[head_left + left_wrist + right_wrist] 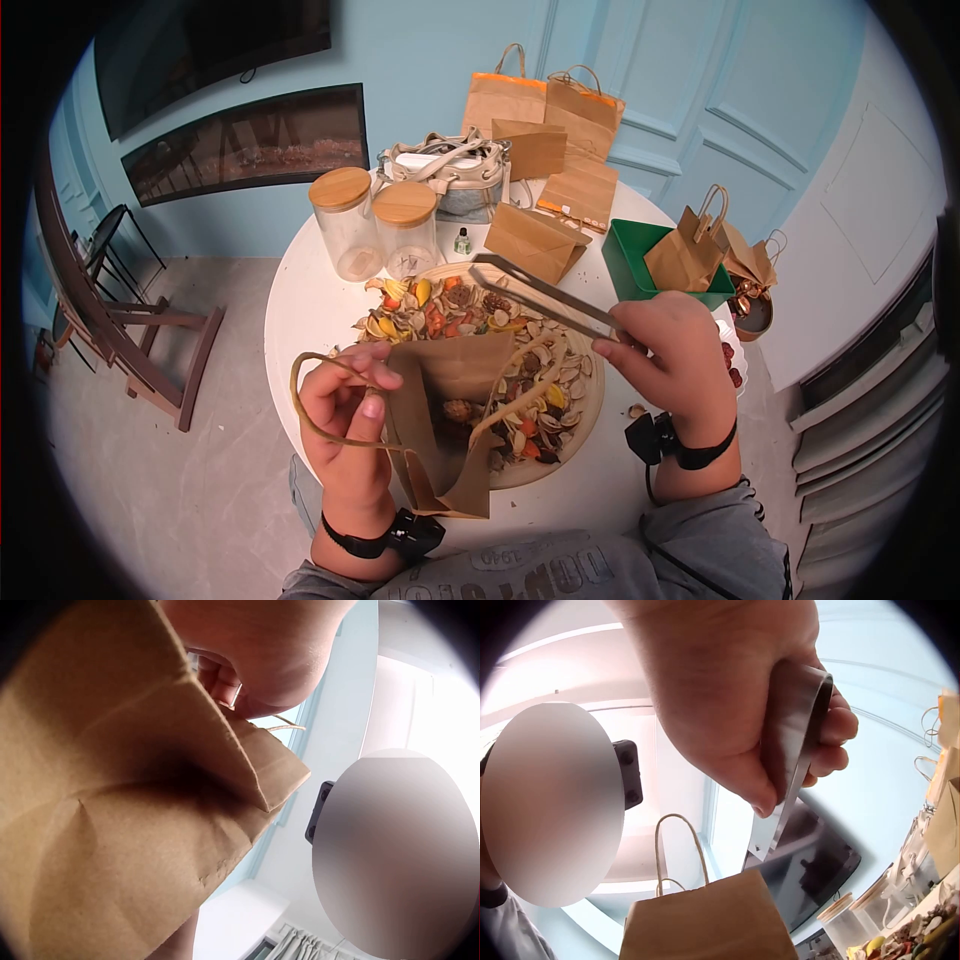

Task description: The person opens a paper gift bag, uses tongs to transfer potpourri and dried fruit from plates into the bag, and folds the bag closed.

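My left hand pinches the left edge of an open brown paper bag between thumb and fingers, with one twisted handle looped over the hand. A pine cone shows inside the bag's opening. My right hand grips metal tongs near their bent end. In the head view the tips point left, above the potpourri and beyond the bag, with nothing between them. Dried petals, pine cones and orange and yellow pieces fill a round shallow tray behind and beside the bag.
Two glass jars with wooden lids, a small bottle and a handbag stand behind the tray. More paper bags are at the back. A green box holding a paper bag stands right.
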`<state>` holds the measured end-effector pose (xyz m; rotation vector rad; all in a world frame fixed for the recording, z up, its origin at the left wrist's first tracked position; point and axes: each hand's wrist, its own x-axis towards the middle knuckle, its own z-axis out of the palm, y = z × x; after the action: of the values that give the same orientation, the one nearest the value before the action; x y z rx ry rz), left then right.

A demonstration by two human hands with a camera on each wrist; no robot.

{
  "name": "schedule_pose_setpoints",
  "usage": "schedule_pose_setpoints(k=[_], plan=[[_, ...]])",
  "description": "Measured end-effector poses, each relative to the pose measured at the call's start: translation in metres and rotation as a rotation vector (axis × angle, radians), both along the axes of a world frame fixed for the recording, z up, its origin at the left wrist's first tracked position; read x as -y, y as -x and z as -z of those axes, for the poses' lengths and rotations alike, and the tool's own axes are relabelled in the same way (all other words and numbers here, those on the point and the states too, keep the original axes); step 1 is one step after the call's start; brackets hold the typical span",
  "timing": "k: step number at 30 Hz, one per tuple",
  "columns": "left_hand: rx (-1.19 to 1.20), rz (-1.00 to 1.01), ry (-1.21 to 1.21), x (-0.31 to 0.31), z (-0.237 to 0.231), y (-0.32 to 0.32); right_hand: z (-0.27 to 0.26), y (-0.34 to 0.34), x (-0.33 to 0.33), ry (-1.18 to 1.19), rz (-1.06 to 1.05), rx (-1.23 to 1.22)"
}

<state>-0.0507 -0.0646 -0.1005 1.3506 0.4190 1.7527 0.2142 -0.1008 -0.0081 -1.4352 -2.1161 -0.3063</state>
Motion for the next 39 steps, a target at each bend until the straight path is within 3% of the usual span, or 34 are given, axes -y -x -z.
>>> schedule_pose_setpoints(k=[6,12,14,20,27,29,39], plan=[[-0.004,0.008,-0.007,-0.001,0.001,0.000,-0.001,0.009,0.005,0.066,-0.197,-0.016],[-0.005,0.008,0.007,0.000,0.000,0.000,0.000,0.007,0.002,0.119,-0.073,-0.028],[-0.001,0.009,0.013,0.001,0.000,0.000,0.001,0.005,0.001,0.130,0.091,-0.079],[0.003,0.013,-0.007,-0.001,0.001,0.000,0.008,-0.001,-0.009,0.220,0.278,0.017],[0.003,0.004,0.008,-0.001,0.001,0.001,0.026,-0.011,-0.020,0.423,0.316,0.175],[0.005,0.004,0.007,-0.001,0.001,0.001,0.027,-0.011,-0.022,0.576,0.366,0.216],[-0.004,-0.010,-0.004,0.000,0.000,0.000,0.034,-0.009,-0.026,0.617,0.362,0.230]])
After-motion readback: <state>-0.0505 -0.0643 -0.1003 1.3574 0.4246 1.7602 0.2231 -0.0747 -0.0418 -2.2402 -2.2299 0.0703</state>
